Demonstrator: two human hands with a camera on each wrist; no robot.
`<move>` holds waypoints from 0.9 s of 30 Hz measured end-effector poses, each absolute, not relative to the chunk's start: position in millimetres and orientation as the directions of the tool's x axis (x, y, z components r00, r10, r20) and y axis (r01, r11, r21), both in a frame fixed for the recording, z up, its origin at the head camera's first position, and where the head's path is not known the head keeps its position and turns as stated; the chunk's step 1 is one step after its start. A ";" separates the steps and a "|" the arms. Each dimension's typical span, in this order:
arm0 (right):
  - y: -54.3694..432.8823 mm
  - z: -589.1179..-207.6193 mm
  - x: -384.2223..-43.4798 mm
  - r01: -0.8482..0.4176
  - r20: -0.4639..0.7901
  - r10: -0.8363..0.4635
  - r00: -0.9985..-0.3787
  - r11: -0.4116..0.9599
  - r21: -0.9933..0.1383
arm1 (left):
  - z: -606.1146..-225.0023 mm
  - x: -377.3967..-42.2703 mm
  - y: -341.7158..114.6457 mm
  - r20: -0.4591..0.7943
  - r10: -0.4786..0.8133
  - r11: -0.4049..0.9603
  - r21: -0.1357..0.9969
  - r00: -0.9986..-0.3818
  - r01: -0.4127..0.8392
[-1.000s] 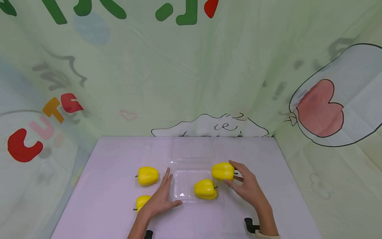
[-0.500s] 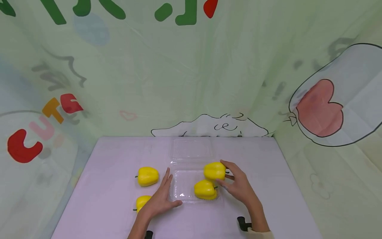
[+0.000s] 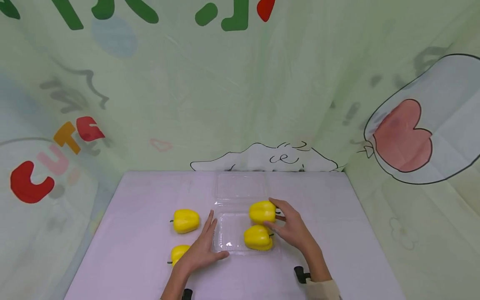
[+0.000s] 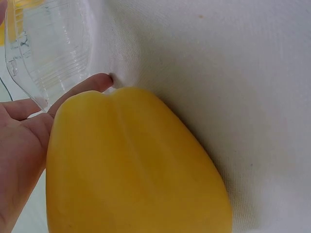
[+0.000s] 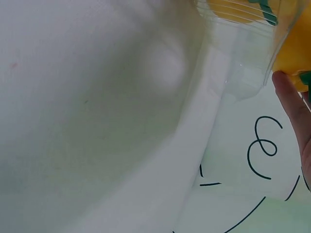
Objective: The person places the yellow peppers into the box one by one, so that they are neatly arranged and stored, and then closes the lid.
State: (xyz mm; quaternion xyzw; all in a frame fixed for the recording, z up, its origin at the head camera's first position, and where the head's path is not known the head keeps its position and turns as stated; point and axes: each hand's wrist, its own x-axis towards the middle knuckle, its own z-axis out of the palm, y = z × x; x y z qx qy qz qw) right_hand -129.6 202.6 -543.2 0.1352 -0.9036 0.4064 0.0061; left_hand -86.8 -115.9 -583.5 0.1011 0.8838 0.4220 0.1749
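A clear plastic clamshell box [image 3: 229, 237] lies open on the table, its lid [image 3: 241, 186] folded back toward the far edge. One yellow bell pepper [image 3: 256, 238] sits in the box's right front part. My right hand [image 3: 294, 229] grips a second yellow bell pepper [image 3: 262, 211] by its stem end, over the right back of the box; whether it touches the bottom cannot be seen. My left hand [image 3: 202, 252] rests with straight, spread fingers against the box's left side. In the left wrist view a yellow bell pepper [image 4: 136, 165] lies close by that hand.
Left of the box lies a yellow bell pepper [image 3: 186, 221]. Another yellow bell pepper [image 3: 179, 253] is partly hidden behind my left hand. A pale cloth covers the table [image 3: 142, 200], and a printed curtain [image 3: 225, 104] hangs along its back and sides.
My right hand has carried its bell pepper left, from beyond the box's right edge to above its right back part. The left hand has stayed in place.
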 end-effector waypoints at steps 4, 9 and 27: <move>199.7 -544.5 -132.9 -0.248 0.111 -0.247 -0.963 0.644 -0.724 | -582.8 -86.3 -115.9 -0.227 0.322 0.629 0.777 -0.919 0.028; 198.0 -545.9 -135.9 -0.260 0.119 -0.253 -0.960 0.646 -0.717 | -582.0 -85.6 -115.6 -0.229 0.322 0.629 0.777 -0.919 0.026; 193.3 -548.8 -140.2 -0.258 0.098 -0.266 -0.959 0.676 -0.691 | -580.7 -85.6 -115.2 -0.220 0.328 0.627 0.778 -0.918 0.037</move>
